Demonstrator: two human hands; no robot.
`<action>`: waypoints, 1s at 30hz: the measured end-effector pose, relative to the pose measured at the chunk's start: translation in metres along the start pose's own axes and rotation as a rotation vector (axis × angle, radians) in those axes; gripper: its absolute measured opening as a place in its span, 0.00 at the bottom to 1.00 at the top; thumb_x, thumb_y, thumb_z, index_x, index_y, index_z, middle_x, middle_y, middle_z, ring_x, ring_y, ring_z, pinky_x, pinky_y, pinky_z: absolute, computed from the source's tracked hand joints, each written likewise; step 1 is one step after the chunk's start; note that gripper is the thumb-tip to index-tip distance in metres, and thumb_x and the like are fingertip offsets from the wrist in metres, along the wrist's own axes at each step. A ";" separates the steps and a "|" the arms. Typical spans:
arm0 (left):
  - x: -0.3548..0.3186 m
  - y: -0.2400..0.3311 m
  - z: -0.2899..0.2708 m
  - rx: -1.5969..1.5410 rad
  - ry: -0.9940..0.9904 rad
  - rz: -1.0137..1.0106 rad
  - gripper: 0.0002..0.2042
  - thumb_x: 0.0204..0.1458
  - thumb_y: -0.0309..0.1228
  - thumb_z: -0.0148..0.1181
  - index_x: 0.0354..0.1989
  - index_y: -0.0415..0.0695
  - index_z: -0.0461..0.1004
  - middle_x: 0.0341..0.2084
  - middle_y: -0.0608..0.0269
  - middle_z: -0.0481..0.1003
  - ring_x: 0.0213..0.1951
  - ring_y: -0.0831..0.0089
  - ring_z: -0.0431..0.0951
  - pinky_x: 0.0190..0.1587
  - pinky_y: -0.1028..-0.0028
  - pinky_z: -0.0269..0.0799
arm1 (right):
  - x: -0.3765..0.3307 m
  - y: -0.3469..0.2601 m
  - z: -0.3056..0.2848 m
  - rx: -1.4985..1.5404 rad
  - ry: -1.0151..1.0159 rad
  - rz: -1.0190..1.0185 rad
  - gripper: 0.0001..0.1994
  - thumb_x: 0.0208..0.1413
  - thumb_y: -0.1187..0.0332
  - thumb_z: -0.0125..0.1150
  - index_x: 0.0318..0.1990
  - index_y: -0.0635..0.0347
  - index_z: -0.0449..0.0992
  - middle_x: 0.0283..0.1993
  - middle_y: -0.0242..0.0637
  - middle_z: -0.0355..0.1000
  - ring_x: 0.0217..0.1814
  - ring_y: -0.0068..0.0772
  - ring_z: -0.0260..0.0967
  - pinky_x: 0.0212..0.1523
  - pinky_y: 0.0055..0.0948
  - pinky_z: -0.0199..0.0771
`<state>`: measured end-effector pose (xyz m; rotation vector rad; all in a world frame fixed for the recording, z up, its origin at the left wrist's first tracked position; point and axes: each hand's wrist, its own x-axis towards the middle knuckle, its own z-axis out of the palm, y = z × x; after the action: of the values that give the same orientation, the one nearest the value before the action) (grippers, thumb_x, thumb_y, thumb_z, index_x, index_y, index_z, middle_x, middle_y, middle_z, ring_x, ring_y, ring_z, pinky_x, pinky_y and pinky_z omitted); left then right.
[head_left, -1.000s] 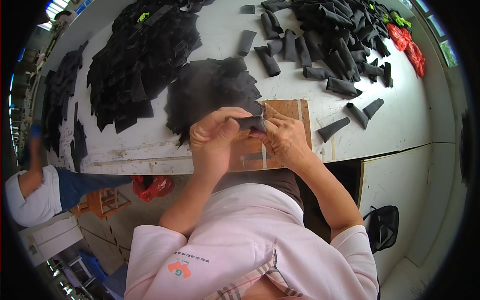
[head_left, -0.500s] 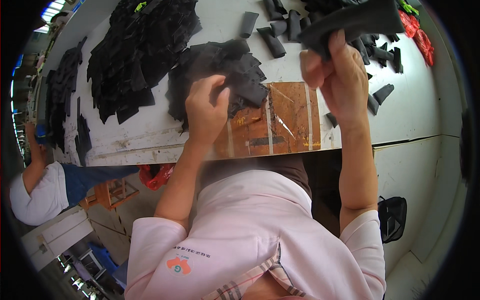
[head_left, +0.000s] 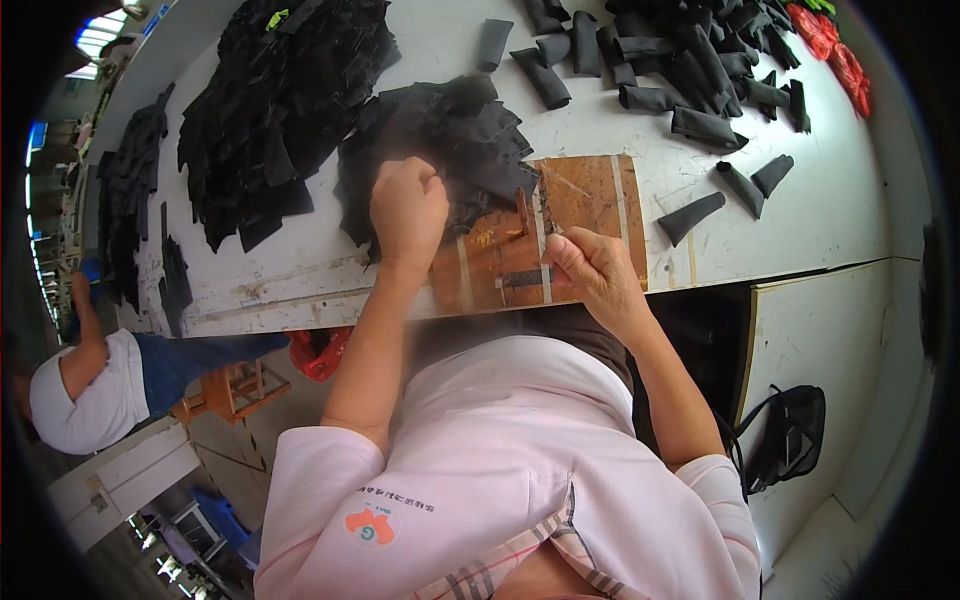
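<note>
My left hand [head_left: 410,213] is closed, fingers curled in, at the near side of a small pile of flat black fabric pieces [head_left: 440,120]; what it grips, if anything, is hidden. Over a brown board [head_left: 590,200] with pale strips across it, my right hand [head_left: 598,272] pinches thumb against forefinger. A small dark bit shows by the thumb tip, too small to name. Just left of it, a thin brown upright piece [head_left: 523,212] stands at the board. Several black fabric tubes [head_left: 690,218] lie to the right, apart from my hand.
A larger heap of black fabric pieces [head_left: 270,120] covers the table's left part, with another stack [head_left: 130,200] beyond it. More black tubes crowd the far right near red plastic bags [head_left: 830,50]. A black bag [head_left: 790,435] hangs below at right. Another person [head_left: 95,390] works at far left.
My right hand has come down and left to the board, and the black fabric tube it held up is out of it. My left hand has closed, staying by the small pile.
</note>
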<state>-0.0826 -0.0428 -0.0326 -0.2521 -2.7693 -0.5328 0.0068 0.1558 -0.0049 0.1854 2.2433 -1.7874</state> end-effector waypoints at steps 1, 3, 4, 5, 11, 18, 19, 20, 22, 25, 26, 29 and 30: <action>0.000 -0.005 -0.005 -0.220 0.002 -0.113 0.05 0.41 0.23 0.58 0.23 0.35 0.69 0.21 0.59 0.71 0.22 0.66 0.73 0.25 0.71 0.67 | -0.004 -0.010 0.005 -0.029 -0.017 -0.051 0.18 0.56 0.59 0.47 0.26 0.68 0.71 0.16 0.35 0.66 0.15 0.25 0.62 0.19 0.26 0.62; -0.001 -0.013 -0.022 -0.742 -0.091 -0.433 0.04 0.42 0.22 0.59 0.27 0.37 0.72 0.17 0.63 0.72 0.17 0.80 0.70 0.15 0.82 0.61 | -0.011 -0.031 0.011 -0.099 -0.068 -0.113 0.10 0.53 0.68 0.51 0.27 0.68 0.70 0.18 0.42 0.68 0.17 0.34 0.67 0.21 0.30 0.65; -0.001 -0.009 -0.033 -0.738 -0.087 -0.435 0.04 0.42 0.22 0.59 0.27 0.37 0.72 0.17 0.63 0.72 0.17 0.80 0.70 0.15 0.82 0.61 | -0.015 -0.036 0.015 -0.098 -0.072 -0.116 0.10 0.53 0.68 0.51 0.27 0.68 0.70 0.18 0.42 0.68 0.17 0.34 0.67 0.21 0.30 0.65; -0.001 -0.004 -0.046 -1.010 -0.166 -0.599 0.03 0.43 0.22 0.58 0.27 0.37 0.72 0.17 0.62 0.72 0.16 0.80 0.70 0.14 0.84 0.62 | -0.018 -0.039 0.019 -0.111 -0.041 -0.227 0.09 0.52 0.69 0.52 0.27 0.68 0.70 0.18 0.42 0.67 0.19 0.35 0.67 0.21 0.30 0.65; -0.022 0.028 -0.083 -1.492 -0.546 -0.665 0.04 0.45 0.23 0.57 0.29 0.36 0.72 0.20 0.58 0.73 0.19 0.77 0.73 0.19 0.84 0.68 | -0.017 -0.057 0.031 -0.157 0.302 -0.581 0.10 0.42 0.69 0.63 0.31 0.62 0.71 0.26 0.34 0.64 0.22 0.31 0.67 0.21 0.25 0.66; -0.055 0.069 -0.067 -0.773 -0.003 -0.103 0.04 0.41 0.18 0.56 0.27 0.37 0.70 0.18 0.60 0.73 0.19 0.76 0.74 0.23 0.80 0.70 | -0.013 -0.054 0.029 -0.293 0.250 -0.595 0.09 0.39 0.77 0.60 0.33 0.62 0.71 0.29 0.38 0.64 0.23 0.36 0.67 0.22 0.29 0.68; -0.055 0.073 -0.063 -0.691 0.106 -0.049 0.05 0.39 0.17 0.56 0.27 0.37 0.69 0.17 0.60 0.72 0.19 0.77 0.74 0.23 0.79 0.69 | -0.011 -0.051 0.030 -0.295 0.250 -0.597 0.09 0.39 0.77 0.60 0.33 0.62 0.71 0.29 0.38 0.64 0.23 0.36 0.67 0.22 0.29 0.68; -0.055 0.073 -0.059 -0.691 0.109 -0.050 0.05 0.39 0.17 0.56 0.27 0.37 0.69 0.17 0.60 0.72 0.19 0.77 0.74 0.23 0.79 0.69 | -0.009 -0.045 0.033 -0.448 0.267 -0.635 0.09 0.39 0.78 0.58 0.31 0.63 0.70 0.29 0.39 0.63 0.25 0.38 0.67 0.23 0.31 0.68; -0.056 0.072 -0.049 -0.776 0.143 -0.191 0.05 0.43 0.14 0.53 0.28 0.35 0.68 0.20 0.64 0.72 0.20 0.86 0.70 0.21 0.86 0.66 | -0.005 -0.033 0.038 -0.602 0.281 -0.674 0.09 0.38 0.78 0.57 0.30 0.64 0.69 0.29 0.40 0.63 0.26 0.40 0.66 0.23 0.32 0.68; -0.047 0.062 -0.053 -1.222 -0.082 -0.534 0.07 0.41 0.15 0.54 0.30 0.36 0.67 0.19 0.64 0.70 0.15 0.86 0.65 0.15 0.86 0.59 | 0.001 -0.027 0.041 -0.657 0.363 -0.602 0.07 0.37 0.79 0.56 0.28 0.64 0.68 0.26 0.40 0.62 0.26 0.38 0.66 0.25 0.31 0.68; -0.044 0.058 -0.056 -1.506 -0.252 -0.758 0.08 0.40 0.16 0.54 0.31 0.36 0.68 0.19 0.63 0.70 0.13 0.85 0.64 0.14 0.85 0.57 | -0.002 -0.028 0.040 -0.655 0.346 -0.612 0.07 0.37 0.79 0.56 0.28 0.64 0.68 0.26 0.40 0.62 0.26 0.38 0.66 0.25 0.31 0.68; -0.041 0.049 -0.062 -1.835 -0.474 -0.803 0.11 0.38 0.16 0.53 0.33 0.35 0.66 0.19 0.64 0.68 0.12 0.88 0.58 0.12 0.86 0.49 | -0.003 -0.023 0.031 0.016 0.195 -0.340 0.03 0.43 0.81 0.53 0.27 0.67 0.71 0.21 0.31 0.62 0.19 0.19 0.59 0.22 0.18 0.62; -0.040 0.045 -0.066 -1.966 -0.648 -0.791 0.11 0.38 0.16 0.52 0.33 0.35 0.66 0.19 0.65 0.68 0.13 0.88 0.58 0.12 0.86 0.49 | -0.004 -0.025 0.026 0.474 0.014 -0.085 0.02 0.43 0.79 0.56 0.27 0.66 0.72 0.21 0.27 0.63 0.20 0.16 0.58 0.21 0.16 0.59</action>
<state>-0.0172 -0.0312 0.0270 0.3897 -1.4013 -3.4876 0.0074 0.1251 0.0144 0.1948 1.8215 -2.3446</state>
